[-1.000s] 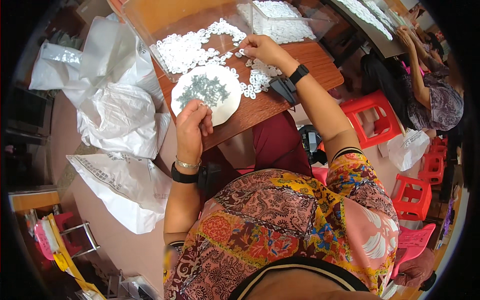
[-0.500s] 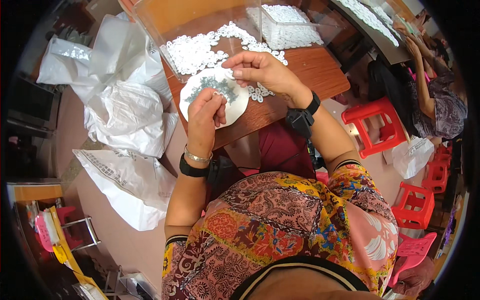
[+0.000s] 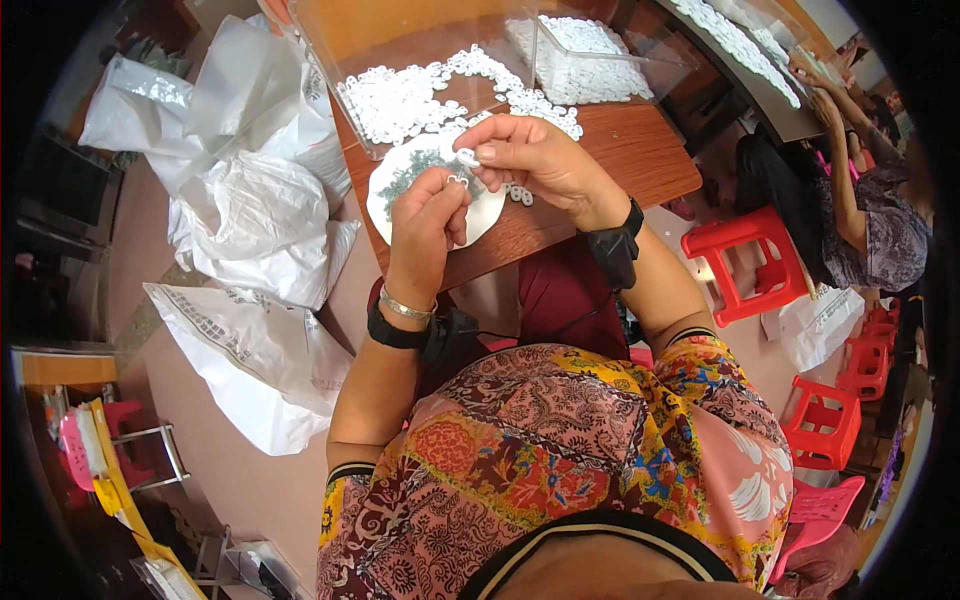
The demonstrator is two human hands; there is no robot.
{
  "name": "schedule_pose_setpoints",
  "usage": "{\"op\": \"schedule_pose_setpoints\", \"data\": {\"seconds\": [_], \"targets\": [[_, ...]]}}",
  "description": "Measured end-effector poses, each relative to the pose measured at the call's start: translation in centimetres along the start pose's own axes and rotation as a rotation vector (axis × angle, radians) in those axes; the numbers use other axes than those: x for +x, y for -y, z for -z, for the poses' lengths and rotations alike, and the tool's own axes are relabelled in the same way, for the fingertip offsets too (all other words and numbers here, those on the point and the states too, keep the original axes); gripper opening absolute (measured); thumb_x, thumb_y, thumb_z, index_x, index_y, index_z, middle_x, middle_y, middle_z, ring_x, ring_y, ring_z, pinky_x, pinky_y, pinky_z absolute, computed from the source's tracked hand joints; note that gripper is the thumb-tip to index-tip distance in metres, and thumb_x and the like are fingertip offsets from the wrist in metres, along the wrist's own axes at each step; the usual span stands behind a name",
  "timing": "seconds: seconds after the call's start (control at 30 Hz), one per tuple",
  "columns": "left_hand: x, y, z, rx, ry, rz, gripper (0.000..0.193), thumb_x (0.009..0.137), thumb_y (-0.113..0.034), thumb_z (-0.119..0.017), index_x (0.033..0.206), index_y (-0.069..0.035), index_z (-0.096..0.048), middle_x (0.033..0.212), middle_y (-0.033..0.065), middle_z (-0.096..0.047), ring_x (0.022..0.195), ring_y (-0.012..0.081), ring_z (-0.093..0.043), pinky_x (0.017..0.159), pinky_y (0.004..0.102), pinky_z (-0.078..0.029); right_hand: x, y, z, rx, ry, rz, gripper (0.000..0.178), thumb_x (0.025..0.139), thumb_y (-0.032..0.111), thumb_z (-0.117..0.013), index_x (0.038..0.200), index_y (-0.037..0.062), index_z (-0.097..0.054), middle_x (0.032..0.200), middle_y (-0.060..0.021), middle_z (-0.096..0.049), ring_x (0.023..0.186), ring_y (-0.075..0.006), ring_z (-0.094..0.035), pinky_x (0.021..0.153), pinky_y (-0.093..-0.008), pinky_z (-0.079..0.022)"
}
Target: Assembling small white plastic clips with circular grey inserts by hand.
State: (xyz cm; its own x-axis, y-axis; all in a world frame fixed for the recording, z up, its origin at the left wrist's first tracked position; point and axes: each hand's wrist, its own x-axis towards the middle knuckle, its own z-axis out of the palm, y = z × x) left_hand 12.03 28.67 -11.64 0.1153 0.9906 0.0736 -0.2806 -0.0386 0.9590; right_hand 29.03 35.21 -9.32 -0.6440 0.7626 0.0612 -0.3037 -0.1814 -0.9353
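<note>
My left hand point(image 3: 425, 218) is closed over the round white plate point(image 3: 485, 222), pinching a small pale hook-shaped piece point(image 3: 458, 181) between thumb and fingertips. Right beside it, my right hand point(image 3: 545, 165) holds a small white oval plastic piece point(image 3: 467, 157) by its edge. The two pieces are close together; whether they touch I cannot tell. On the plate lies a heap of small grey-green pieces point(image 3: 400, 185), partly hidden by my left hand. A few white oval pieces point(image 3: 520, 194) lie on the table below my right hand.
Many white oval pieces point(image 3: 400, 100) are spread in a clear-walled tray at the table's point(image 3: 620, 150) far side. A clear box point(image 3: 590, 75) full of them stands behind. White sacks point(image 3: 255, 230) crowd the left floor. A red stool point(image 3: 745, 265) and another person point(image 3: 880, 220) are at right.
My right hand has turned and come closer to my left, and the white oval piece now shows plainly in its fingertips. My left hand has shifted slightly up and right.
</note>
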Motion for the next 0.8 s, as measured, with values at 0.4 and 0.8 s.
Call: {"op": "schedule_pose_setpoints", "data": {"seconds": [0.4,0.8], "targets": [[-0.3,0.7,0.0,0.077,-0.028,-0.017,0.022,0.086,-0.017,-0.05,0.069,-0.004,-0.052,0.054,-0.0045,-0.042,0.047,0.0032,-0.035,0.042,0.0201,-0.028,-1.3,1.0,-2.0,-0.569,-0.07,0.177,0.018,0.086,0.008,-0.06,0.101,-0.0009,-0.065,0.087,-0.0027,-0.066,0.079,-0.0075,-0.058,0.071,-0.0219,-0.048],[-0.2,1.4,-0.2,0.027,-0.03,0.053,0.019,0.089,-0.016,-0.047,0.074,-0.006,-0.051,0.056,-0.0039,-0.041,0.047,0.0045,-0.035,0.043,0.0184,-0.029,-1.9,-1.0,-1.8,-0.76,-0.082,0.253,0.024,0.083,0.003,-0.061,0.107,0.0004,-0.063,0.086,0.0,-0.058,0.078,-0.006,-0.053,0.07,-0.0211,-0.044]]}}
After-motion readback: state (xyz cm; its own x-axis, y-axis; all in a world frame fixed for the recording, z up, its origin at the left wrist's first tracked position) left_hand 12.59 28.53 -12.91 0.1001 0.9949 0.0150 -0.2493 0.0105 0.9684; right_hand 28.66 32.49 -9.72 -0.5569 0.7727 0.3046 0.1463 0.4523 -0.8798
